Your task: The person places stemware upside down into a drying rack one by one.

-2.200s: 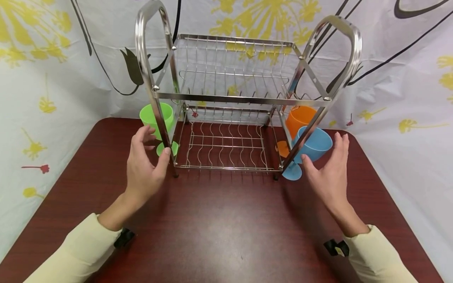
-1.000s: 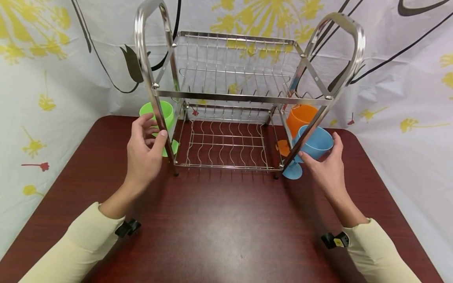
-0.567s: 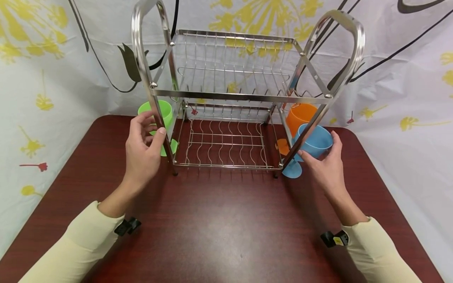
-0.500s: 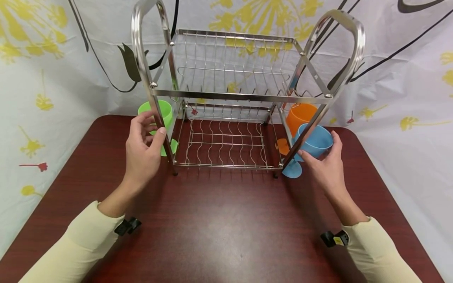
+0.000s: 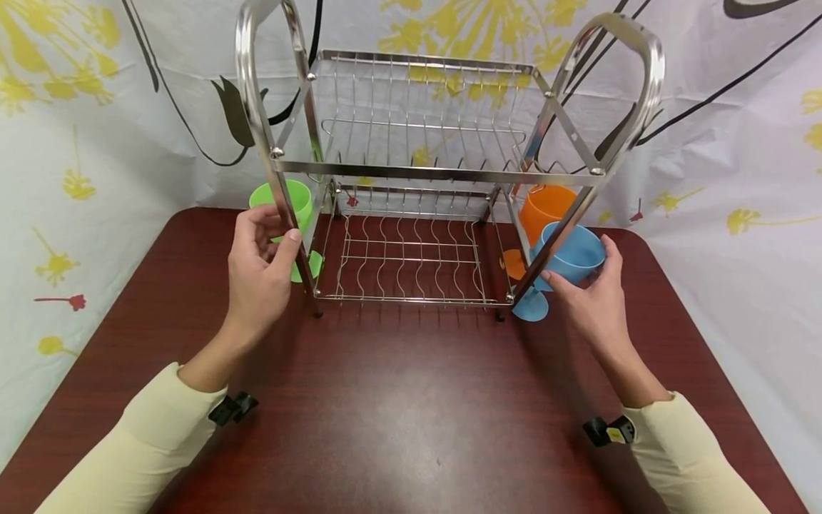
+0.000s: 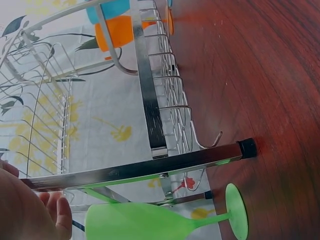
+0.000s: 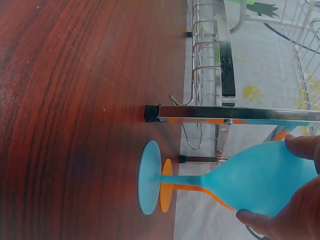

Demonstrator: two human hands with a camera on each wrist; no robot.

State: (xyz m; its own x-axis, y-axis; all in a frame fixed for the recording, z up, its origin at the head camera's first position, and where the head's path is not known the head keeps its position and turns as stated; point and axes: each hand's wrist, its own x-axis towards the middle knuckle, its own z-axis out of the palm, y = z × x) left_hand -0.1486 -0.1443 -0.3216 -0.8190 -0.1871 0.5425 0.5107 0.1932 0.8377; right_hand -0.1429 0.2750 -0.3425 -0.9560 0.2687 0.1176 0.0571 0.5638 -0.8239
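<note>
A two-tier metal dish rack (image 5: 424, 172) stands on the table. My left hand (image 5: 257, 275) holds its front left post (image 6: 135, 169), thumb on one side and curled fingers on the other. Just behind that post stands a green plastic goblet (image 6: 140, 220), upright on its foot. At the rack's right side, my right hand (image 5: 597, 300) grips the bowl of a blue goblet (image 7: 250, 172) between thumb and fingers. The blue goblet is upright, its round foot (image 7: 149, 177) down at the table. An orange goblet (image 5: 544, 203) stands right behind it, partly hidden.
The dark red-brown table (image 5: 411, 400) extends in front of the rack. A white sheet with yellow and black plant prints (image 5: 77, 214) hangs behind and on both sides. The rack's lower wire shelf (image 5: 411, 260) lies close above the table.
Both hands moved in from beside the rack: the right hand closed on the blue goblet's bowl, the left on the front left post. In the last half second almost nothing moved.
</note>
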